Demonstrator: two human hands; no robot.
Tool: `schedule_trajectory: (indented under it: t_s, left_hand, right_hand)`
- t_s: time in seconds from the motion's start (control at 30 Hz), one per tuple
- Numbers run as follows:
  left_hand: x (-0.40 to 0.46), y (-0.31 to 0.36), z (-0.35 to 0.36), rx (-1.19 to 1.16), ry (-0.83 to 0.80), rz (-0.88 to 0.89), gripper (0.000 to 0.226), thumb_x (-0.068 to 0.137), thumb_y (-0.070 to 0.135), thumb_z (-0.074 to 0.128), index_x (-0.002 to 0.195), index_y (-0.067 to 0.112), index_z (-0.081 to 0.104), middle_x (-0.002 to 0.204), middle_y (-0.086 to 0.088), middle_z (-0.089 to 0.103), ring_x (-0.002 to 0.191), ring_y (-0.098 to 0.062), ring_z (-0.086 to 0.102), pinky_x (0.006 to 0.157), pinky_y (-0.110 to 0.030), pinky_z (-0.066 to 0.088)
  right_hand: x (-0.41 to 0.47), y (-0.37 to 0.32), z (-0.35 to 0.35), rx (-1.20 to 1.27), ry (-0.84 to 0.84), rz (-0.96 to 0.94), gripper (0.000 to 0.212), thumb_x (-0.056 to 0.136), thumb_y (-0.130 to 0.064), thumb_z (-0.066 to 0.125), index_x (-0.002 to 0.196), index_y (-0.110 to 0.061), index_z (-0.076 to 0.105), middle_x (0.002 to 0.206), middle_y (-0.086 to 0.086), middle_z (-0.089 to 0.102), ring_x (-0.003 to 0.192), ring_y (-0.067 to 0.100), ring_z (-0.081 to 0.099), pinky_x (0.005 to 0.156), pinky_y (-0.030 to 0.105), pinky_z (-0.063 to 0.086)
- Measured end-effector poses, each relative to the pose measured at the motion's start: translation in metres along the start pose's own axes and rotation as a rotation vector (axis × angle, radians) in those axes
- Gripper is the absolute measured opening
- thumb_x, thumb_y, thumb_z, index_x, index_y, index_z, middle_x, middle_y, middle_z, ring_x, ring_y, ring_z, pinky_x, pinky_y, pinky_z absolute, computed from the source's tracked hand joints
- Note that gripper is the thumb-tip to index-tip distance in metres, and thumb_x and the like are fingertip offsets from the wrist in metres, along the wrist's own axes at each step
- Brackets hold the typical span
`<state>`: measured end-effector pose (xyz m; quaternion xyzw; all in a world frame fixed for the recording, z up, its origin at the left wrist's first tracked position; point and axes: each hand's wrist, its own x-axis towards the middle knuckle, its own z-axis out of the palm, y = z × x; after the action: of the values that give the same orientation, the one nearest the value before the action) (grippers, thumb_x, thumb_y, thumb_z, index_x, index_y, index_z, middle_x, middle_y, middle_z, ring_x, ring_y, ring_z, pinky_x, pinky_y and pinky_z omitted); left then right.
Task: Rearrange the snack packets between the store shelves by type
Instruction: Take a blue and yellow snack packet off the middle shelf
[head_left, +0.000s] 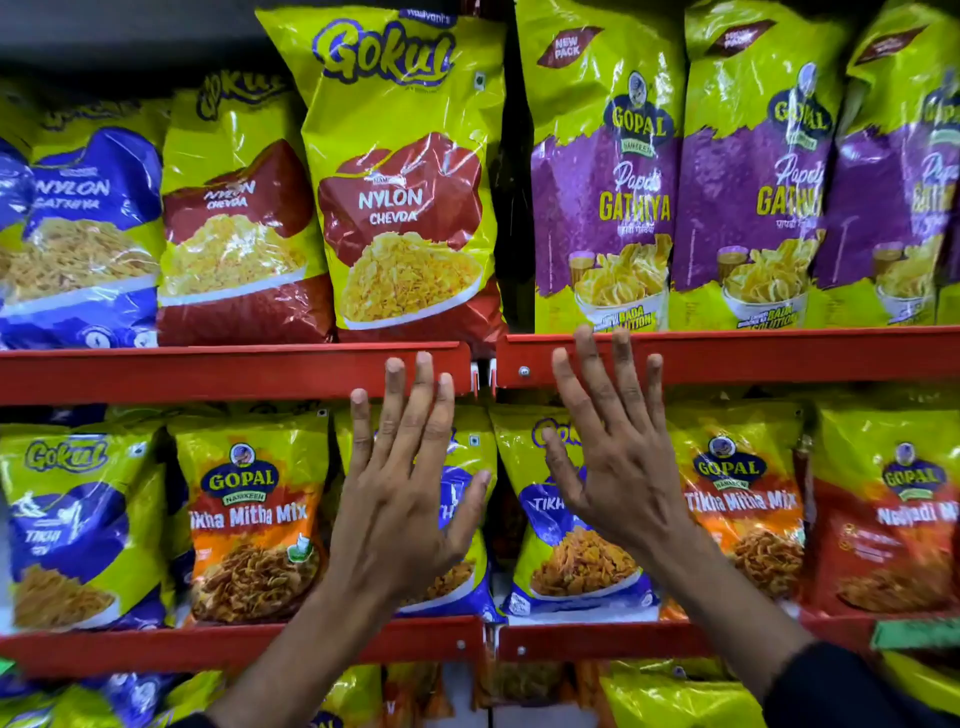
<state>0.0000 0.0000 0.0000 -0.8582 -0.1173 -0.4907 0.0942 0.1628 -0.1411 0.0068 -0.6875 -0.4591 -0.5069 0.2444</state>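
Both hands, left (400, 499) and right (618, 467), spread empty before blue Tikha packets (566, 551).

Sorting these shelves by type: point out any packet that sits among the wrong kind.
On the middle shelf, the orange Gopal Tikha Mitha Mix packet stands between blue Gokul packets, apart from its match farther right. Nothing looks spilled or torn.

Shelf rails (228, 371): red. Nylon Chevda packet (400, 176): yellow-green with dark red panel, purple Gokul logo, white lettering. Nylon Gathiya packet (83, 228): yellow-green and blue. Papdi Gathiya packets (602, 176): yellow-green top, purple speckled body, yellow lettering. Left Tikha Mitha Mix packet (254, 514): yellow-green over orange, white lettering, dark blue Gopal badge. Tikha packet (78, 525): yellow-green, blue panel. Nadiadi packet (888, 525): yellow-green over red. Sleeve (852, 691): black.
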Motion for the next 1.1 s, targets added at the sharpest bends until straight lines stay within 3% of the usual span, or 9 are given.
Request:
schedule_trajectory:
  t_s: [0.13,0.27,0.37,0.5,0.6,0.67,0.8,0.97,1.1]
  left_hand:
    - [-0.036,0.015,0.029,-0.224,-0.066,0.032,0.067,0.089,0.037,0.057,0.145,0.004,0.043,0.157,-0.013,0.039,0.15,-0.026,0.03,0.124,-0.04,0.024]
    - [-0.063,0.038,0.069,-0.421,-0.277,-0.211,0.057,0.083,0.044,0.058,0.133,0.016,0.059,0.134,-0.001,0.066,0.121,-0.016,0.064,0.104,-0.018,0.039]
    - [-0.06,0.049,0.098,-0.508,-0.43,-0.362,0.066,0.081,0.042,0.067,0.138,0.013,0.052,0.136,-0.005,0.064,0.124,-0.021,0.061,0.104,-0.025,0.043]
    - [-0.047,0.058,0.128,-0.59,-0.585,-0.589,0.066,0.077,0.045,0.075,0.13,0.011,0.054,0.116,-0.015,0.072,0.11,-0.035,0.066,0.081,-0.033,0.05]
    - [-0.046,0.052,0.143,-0.746,-0.614,-0.676,0.075,0.063,0.057,0.072,0.125,0.018,0.059,0.116,-0.007,0.074,0.107,-0.028,0.069,0.089,-0.039,0.057]
    - [-0.052,0.049,0.15,-0.833,-0.555,-0.677,0.072,0.059,0.056,0.072,0.121,0.019,0.062,0.114,0.001,0.075,0.104,-0.016,0.071,0.09,-0.044,0.058]
    - [-0.065,0.057,0.133,-0.939,-0.405,-0.639,0.059,0.069,0.038,0.081,0.122,0.02,0.063,0.116,0.009,0.074,0.106,-0.002,0.069,0.094,-0.041,0.058]
    - [-0.089,0.058,0.089,-1.048,-0.294,-0.627,0.054,0.069,0.029,0.087,0.119,0.022,0.068,0.115,0.013,0.076,0.108,-0.008,0.071,0.093,-0.038,0.058]
    - [-0.133,0.047,0.068,-1.098,-0.38,-0.723,0.054,0.064,0.029,0.089,0.114,0.017,0.072,0.115,0.006,0.077,0.111,-0.019,0.071,0.095,-0.047,0.058]
  right_hand:
    - [-0.054,0.022,0.013,0.096,-0.013,-0.052,0.053,0.091,-0.01,0.058,0.143,-0.004,0.049,0.153,0.014,0.047,0.147,0.032,0.037,0.122,0.047,0.031]
    - [-0.106,0.034,0.023,0.193,-0.157,0.322,0.04,0.086,-0.005,0.068,0.126,-0.005,0.062,0.125,0.012,0.067,0.115,0.028,0.061,0.099,0.036,0.049]
    - [-0.126,0.039,0.033,0.258,-0.345,0.633,0.041,0.086,-0.019,0.069,0.123,-0.01,0.058,0.117,0.01,0.064,0.107,0.029,0.06,0.085,0.032,0.047]
    - [-0.13,0.052,0.048,0.478,-0.529,0.821,0.029,0.086,-0.032,0.072,0.107,-0.014,0.064,0.092,0.006,0.074,0.084,0.028,0.07,0.068,0.032,0.05]
    - [-0.126,0.067,0.059,0.767,-0.608,0.98,0.024,0.085,-0.025,0.076,0.105,-0.016,0.069,0.097,0.005,0.079,0.086,0.033,0.074,0.07,0.042,0.059]
    - [-0.128,0.073,0.061,0.887,-0.577,0.984,0.028,0.085,-0.019,0.078,0.111,-0.016,0.07,0.108,0.004,0.079,0.097,0.027,0.075,0.081,0.056,0.061]
    - [-0.132,0.063,0.038,1.013,-0.421,0.982,0.041,0.079,-0.003,0.081,0.117,-0.01,0.066,0.111,0.009,0.078,0.108,0.029,0.073,0.091,0.052,0.06]
    - [-0.141,0.043,-0.01,1.088,-0.341,0.888,0.043,0.071,-0.006,0.088,0.11,-0.018,0.072,0.106,0.002,0.081,0.099,0.033,0.075,0.084,0.051,0.062]
    - [-0.17,0.019,-0.025,1.071,-0.454,0.869,0.042,0.065,-0.022,0.093,0.103,-0.018,0.076,0.099,-0.001,0.083,0.091,0.018,0.077,0.081,0.044,0.063]
